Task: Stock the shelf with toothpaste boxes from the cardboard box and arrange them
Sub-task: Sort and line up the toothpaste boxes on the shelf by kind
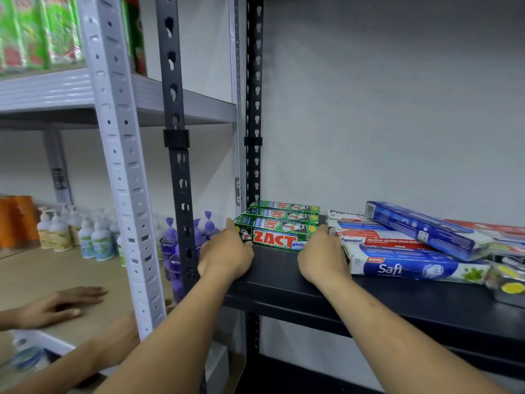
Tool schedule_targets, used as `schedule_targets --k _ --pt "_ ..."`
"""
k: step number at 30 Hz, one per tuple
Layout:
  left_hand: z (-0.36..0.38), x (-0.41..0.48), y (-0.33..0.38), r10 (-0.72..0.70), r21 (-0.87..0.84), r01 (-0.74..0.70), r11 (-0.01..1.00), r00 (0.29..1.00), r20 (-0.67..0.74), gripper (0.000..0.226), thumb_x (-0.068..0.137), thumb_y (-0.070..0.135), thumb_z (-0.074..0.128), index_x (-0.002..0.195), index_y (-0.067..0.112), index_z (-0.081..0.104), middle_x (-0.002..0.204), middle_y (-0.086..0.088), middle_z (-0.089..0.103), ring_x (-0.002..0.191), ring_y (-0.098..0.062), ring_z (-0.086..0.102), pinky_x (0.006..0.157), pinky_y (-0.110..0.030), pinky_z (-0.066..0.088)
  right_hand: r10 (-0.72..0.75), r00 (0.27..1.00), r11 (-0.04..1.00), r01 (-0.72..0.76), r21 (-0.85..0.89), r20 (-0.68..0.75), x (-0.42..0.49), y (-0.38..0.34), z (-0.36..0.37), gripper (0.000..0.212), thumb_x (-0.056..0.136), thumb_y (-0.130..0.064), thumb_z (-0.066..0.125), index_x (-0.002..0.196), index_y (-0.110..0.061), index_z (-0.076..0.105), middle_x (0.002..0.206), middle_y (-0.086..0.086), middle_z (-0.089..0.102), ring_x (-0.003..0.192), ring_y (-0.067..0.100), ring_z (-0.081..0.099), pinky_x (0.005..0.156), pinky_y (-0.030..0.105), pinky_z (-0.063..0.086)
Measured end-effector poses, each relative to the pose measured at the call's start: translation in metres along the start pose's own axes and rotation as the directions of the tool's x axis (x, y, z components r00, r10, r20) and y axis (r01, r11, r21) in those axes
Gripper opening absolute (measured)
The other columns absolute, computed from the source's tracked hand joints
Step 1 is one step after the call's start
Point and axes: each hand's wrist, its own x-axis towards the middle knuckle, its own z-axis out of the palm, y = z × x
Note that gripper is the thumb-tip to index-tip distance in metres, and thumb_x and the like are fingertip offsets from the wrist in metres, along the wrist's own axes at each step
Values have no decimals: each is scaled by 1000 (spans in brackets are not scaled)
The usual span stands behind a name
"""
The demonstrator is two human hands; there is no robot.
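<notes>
Several green Zact toothpaste boxes (279, 230) lie side by side at the left end of the black shelf (369, 302), against the back wall. My left hand (227, 253) grips the left end of the front Zact box. My right hand (322, 257) holds its right end, fingers curled round the corner. Just right of it lie white and red Pepsodent boxes (377, 240), with a blue and white Safi box (417, 268) in front and a blue box (423, 228) tilted on top. The cardboard box is not in view.
A black upright (177, 155) and a grey upright (122, 155) stand left of my hands. The neighbouring shelf holds purple pump bottles (173, 245) and white pump bottles (93, 237). Another person's hand (61, 305) rests on that shelf. A grey tin with yellow labels (508, 282) sits at the far right.
</notes>
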Motion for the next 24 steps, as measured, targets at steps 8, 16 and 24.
schedule_targets --k 8,16,24 --pt "-1 -2 2 -17 -10 17 1000 1000 21 68 98 35 45 156 22 11 128 -10 59 109 -31 59 70 -37 45 -47 999 999 47 27 -13 0 2 1 50 92 -10 57 138 -11 38 121 12 58 106 29 58 71 32 43" --pt "-3 -4 0 69 -80 -69 994 998 4 38 96 25 42 133 32 38 104 0 63 86 -22 59 68 -37 51 -122 992 992 122 25 -4 0 5 3 49 91 -10 54 139 -15 44 121 9 61 107 26 60 76 33 50" --pt "-10 -27 3 134 -74 -136 988 991 -31 53 98 30 48 149 24 33 147 -3 44 130 -33 43 99 -52 46 -292 955 933 295 204 -47 -32 12 -12 66 87 -5 59 147 -18 36 139 0 49 119 16 50 96 32 48"
